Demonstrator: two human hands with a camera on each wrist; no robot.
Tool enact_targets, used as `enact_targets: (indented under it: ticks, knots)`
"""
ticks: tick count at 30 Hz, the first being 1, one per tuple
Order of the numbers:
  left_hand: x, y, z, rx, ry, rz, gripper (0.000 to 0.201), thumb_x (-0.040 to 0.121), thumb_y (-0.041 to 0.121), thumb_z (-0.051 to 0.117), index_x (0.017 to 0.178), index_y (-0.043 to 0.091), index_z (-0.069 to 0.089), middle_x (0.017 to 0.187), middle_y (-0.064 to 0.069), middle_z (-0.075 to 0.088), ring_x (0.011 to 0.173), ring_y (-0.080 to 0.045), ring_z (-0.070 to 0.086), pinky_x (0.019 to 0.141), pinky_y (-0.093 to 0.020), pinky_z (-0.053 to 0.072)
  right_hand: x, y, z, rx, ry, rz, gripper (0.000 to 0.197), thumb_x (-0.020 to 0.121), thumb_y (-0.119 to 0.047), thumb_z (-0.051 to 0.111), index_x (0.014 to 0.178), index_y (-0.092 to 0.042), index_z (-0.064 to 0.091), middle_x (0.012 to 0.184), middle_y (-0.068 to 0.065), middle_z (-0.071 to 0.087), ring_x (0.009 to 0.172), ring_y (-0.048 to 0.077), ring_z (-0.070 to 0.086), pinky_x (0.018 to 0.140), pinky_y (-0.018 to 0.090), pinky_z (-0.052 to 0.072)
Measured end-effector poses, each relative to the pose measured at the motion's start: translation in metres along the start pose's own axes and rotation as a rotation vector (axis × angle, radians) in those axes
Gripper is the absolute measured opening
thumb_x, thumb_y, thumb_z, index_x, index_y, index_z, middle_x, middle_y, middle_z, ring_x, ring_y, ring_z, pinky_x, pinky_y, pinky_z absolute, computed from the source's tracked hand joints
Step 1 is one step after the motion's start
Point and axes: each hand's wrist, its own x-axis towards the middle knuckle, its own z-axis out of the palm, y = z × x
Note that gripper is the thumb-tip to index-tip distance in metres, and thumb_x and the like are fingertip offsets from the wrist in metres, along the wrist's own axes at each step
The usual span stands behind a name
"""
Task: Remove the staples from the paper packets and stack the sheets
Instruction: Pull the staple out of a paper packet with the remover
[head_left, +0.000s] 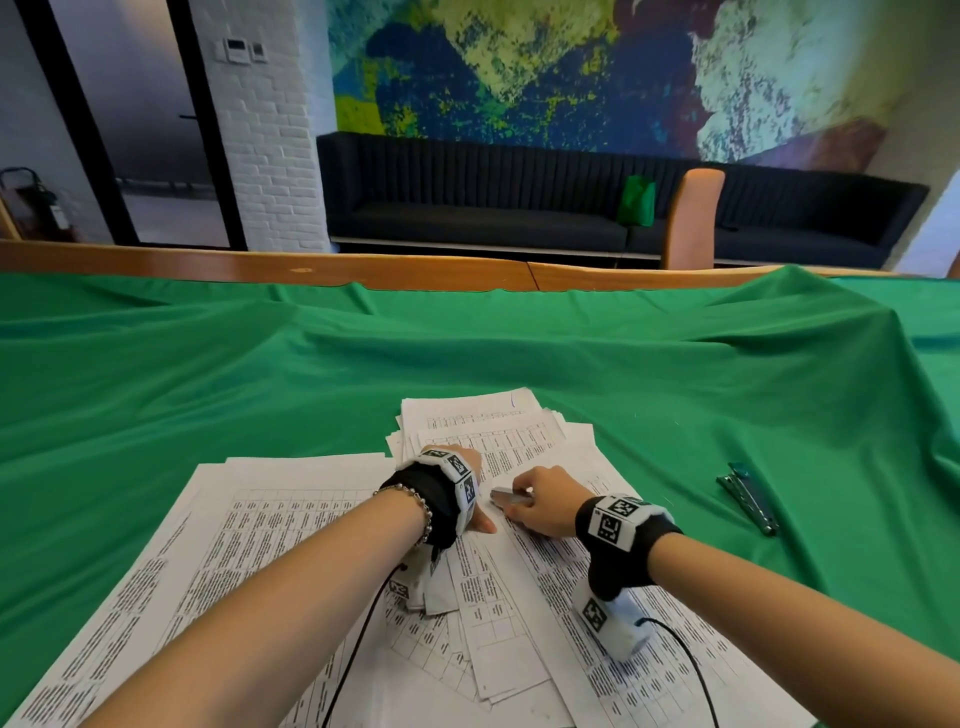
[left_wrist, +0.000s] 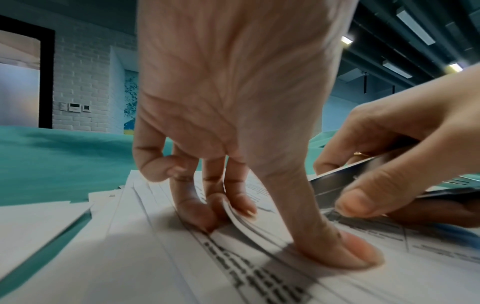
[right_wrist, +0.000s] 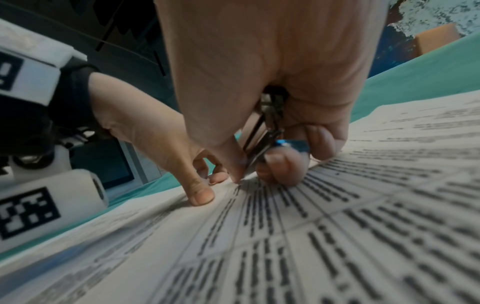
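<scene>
- The left hand presses down on the paper packet: thumb flat on the top sheet, fingers slightly bent, lifting a corner of its sheets.
- The right hand is curled round a metal staple remover, its tip at the packet's corner just beside the left thumb.
- Three paper piles lie on the green-covered bench: the middle packet, a near-left spread, a far stack.
- One stapler lies well apart, right.

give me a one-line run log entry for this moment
step: destapling | left hand: presses packet flat | right hand: grips staple remover at packet corner | second tool: idle on cloth
</scene>
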Motion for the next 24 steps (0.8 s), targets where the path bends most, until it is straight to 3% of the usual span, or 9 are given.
enact_targets:
  ticks: [2, 5, 7, 9, 11, 16, 18, 21, 24]
  knots:
    - [0.003, 0.0, 0.0, 0.009, 0.009, 0.004, 0.087, 0.058, 0.083, 0.062, 0.096, 0.005, 0.063, 0.091, -0.007, 0.071, 0.071, -0.019, 0.061, 0.074, -0.03, 0.055, 0.0, 0.0, -0.002, 0.004, -0.017, 0.003, 0.028, 0.092, -0.043, 0.055, 0.099, -0.018, 0.066, 0.092, 0.001, 0.063, 0.084, 0.02, 0.058, 0.069, 0.025, 0.04]
    - [0.008, 0.0, 0.001, 0.002, -0.011, 0.002, 0.089, 0.058, 0.082, 0.063, 0.099, 0.004, 0.062, 0.094, -0.009, 0.07, 0.083, -0.022, 0.066, 0.078, -0.031, 0.054, 0.0, 0.003, -0.003, 0.027, -0.035, 0.01, 0.032, 0.092, -0.041, 0.057, 0.111, -0.017, 0.066, 0.103, 0.005, 0.066, 0.09, 0.02, 0.059, 0.076, 0.026, 0.043]
    - [0.009, 0.0, 0.0, -0.002, -0.018, 0.012, 0.086, 0.057, 0.082, 0.064, 0.094, 0.005, 0.064, 0.086, -0.006, 0.067, 0.076, -0.02, 0.063, 0.075, -0.03, 0.054, 0.0, 0.003, -0.003, 0.031, -0.026, -0.001, 0.034, 0.091, -0.043, 0.057, 0.109, -0.016, 0.067, 0.103, 0.006, 0.067, 0.09, 0.021, 0.059, 0.075, 0.026, 0.042]
    - [0.011, -0.001, 0.0, -0.004, -0.029, 0.009, 0.084, 0.054, 0.083, 0.065, 0.089, 0.007, 0.065, 0.084, -0.004, 0.07, 0.074, -0.021, 0.064, 0.077, -0.035, 0.058, 0.001, 0.002, -0.004, 0.037, -0.031, 0.004, 0.036, 0.091, -0.044, 0.056, 0.11, -0.016, 0.067, 0.102, 0.006, 0.066, 0.089, 0.021, 0.059, 0.076, 0.026, 0.042]
    - [0.013, -0.001, 0.001, 0.002, -0.039, 0.006, 0.082, 0.054, 0.083, 0.066, 0.088, 0.008, 0.065, 0.087, -0.006, 0.071, 0.078, -0.022, 0.066, 0.078, -0.04, 0.059, 0.0, 0.001, -0.004, 0.03, -0.035, 0.006, 0.035, 0.091, -0.045, 0.056, 0.108, -0.016, 0.067, 0.099, 0.006, 0.066, 0.088, 0.02, 0.059, 0.075, 0.026, 0.042]
    - [0.008, 0.0, 0.004, 0.057, 0.01, 0.003, 0.084, 0.059, 0.083, 0.061, 0.094, 0.007, 0.064, 0.086, -0.006, 0.069, 0.076, -0.024, 0.065, 0.076, -0.039, 0.058, 0.0, -0.004, 0.003, -0.046, -0.005, -0.01, 0.029, 0.095, -0.039, 0.05, 0.098, -0.014, 0.065, 0.087, 0.003, 0.062, 0.082, 0.022, 0.058, 0.067, 0.026, 0.041]
    - [0.006, 0.0, 0.005, 0.084, 0.022, -0.004, 0.08, 0.063, 0.08, 0.062, 0.095, 0.008, 0.064, 0.088, -0.005, 0.069, 0.076, -0.022, 0.064, 0.075, -0.036, 0.058, -0.001, -0.008, 0.006, -0.072, 0.018, -0.023, 0.027, 0.096, -0.037, 0.047, 0.093, -0.015, 0.062, 0.083, 0.004, 0.058, 0.078, 0.023, 0.056, 0.063, 0.026, 0.038]
    - [0.004, 0.002, 0.005, 0.131, 0.018, -0.005, 0.067, 0.066, 0.071, 0.069, 0.099, 0.013, 0.063, 0.093, -0.007, 0.067, 0.079, -0.026, 0.063, 0.076, -0.041, 0.057, -0.004, -0.011, 0.009, -0.108, 0.054, -0.039, 0.026, 0.098, -0.037, 0.045, 0.088, -0.017, 0.056, 0.083, 0.004, 0.056, 0.076, 0.023, 0.054, 0.064, 0.027, 0.038]
    - [0.002, 0.003, 0.002, 0.13, 0.014, -0.006, 0.053, 0.064, 0.061, 0.077, 0.093, 0.019, 0.066, 0.086, 0.001, 0.067, 0.071, -0.018, 0.062, 0.071, -0.038, 0.059, -0.004, -0.014, 0.01, -0.138, 0.066, -0.063, 0.029, 0.099, -0.038, 0.044, 0.086, -0.015, 0.056, 0.081, 0.004, 0.055, 0.073, 0.023, 0.053, 0.058, 0.027, 0.035]
